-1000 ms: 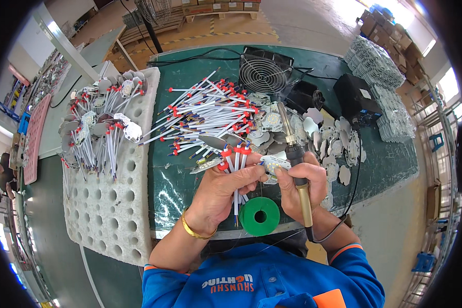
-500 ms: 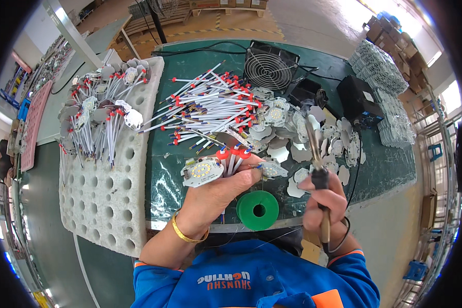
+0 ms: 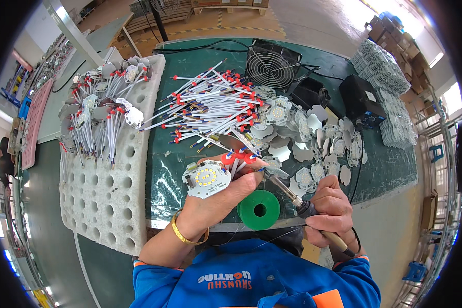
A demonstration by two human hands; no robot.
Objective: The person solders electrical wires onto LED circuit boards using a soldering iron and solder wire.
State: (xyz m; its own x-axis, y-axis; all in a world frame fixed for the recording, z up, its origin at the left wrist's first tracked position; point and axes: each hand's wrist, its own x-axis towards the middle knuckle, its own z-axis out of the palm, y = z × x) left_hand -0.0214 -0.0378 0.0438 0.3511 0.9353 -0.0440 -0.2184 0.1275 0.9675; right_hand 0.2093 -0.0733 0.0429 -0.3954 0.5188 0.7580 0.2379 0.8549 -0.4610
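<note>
My left hand [image 3: 218, 197], with a gold bracelet at the wrist, is closed around a few white cables with red collars [image 3: 239, 157]. A white LED board [image 3: 208, 179] faces up against the left side of this hand. At its right fingertips another board [image 3: 275, 168] is partly hidden. My right hand [image 3: 331, 211] wraps around the handle of a soldering iron [image 3: 295, 201]. The iron's metal shaft slants up and left, its tip close to the left fingertips; whether it touches the board I cannot tell. Beneath the hands stands a green solder spool [image 3: 260, 210].
Ahead lie a heap of white cables [image 3: 208, 110] and a pile of LED boards [image 3: 297, 133]. A fan [image 3: 272, 68] and a black box [image 3: 363, 101] stand behind. Left, a white foam block [image 3: 102, 200] bears wired boards. Stacked packs of boards [image 3: 395, 115] are at right.
My right hand has lowered the soldering iron from upright to a leftward slant, bringing its tip to the left fingertips. The LED board in my left hand has tilted slightly.
</note>
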